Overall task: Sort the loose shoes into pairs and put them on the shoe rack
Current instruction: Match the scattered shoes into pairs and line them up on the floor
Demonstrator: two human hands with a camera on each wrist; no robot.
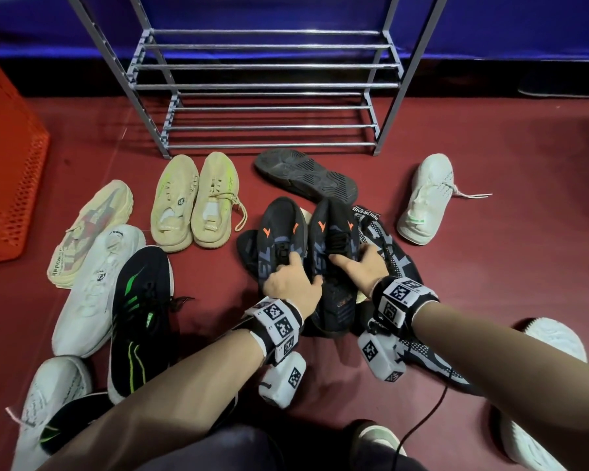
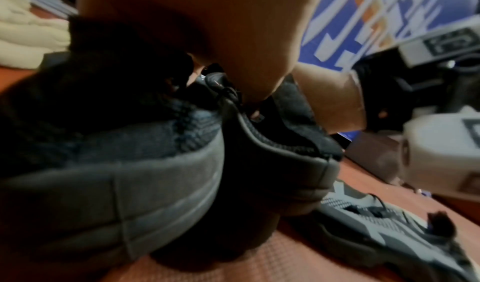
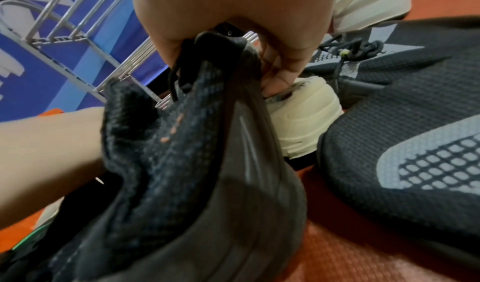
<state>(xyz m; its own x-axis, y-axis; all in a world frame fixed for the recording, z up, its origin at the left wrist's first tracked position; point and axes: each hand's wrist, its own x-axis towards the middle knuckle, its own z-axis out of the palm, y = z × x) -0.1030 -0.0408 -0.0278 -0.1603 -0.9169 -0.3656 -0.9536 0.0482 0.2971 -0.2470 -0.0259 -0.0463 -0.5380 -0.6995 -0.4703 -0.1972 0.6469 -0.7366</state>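
Two matching black shoes with orange marks stand side by side at the middle of the floor. My left hand (image 1: 291,278) grips the left black shoe (image 1: 279,229) by its collar, and the left wrist view shows that shoe's heel (image 2: 109,179) close up. My right hand (image 1: 357,263) grips the right black shoe (image 1: 335,232) at its opening, fingers curled over the shoe's edge (image 3: 207,122). The grey metal shoe rack (image 1: 262,86) stands empty just beyond them.
A cream pair (image 1: 194,202) sits side by side left of centre. Loose shoes lie around: an upturned black sole (image 1: 303,175), a white shoe (image 1: 429,198) at right, a black-and-grey knit shoe (image 1: 402,266), black-green and white shoes at left. An orange crate (image 1: 7,164) stands far left.
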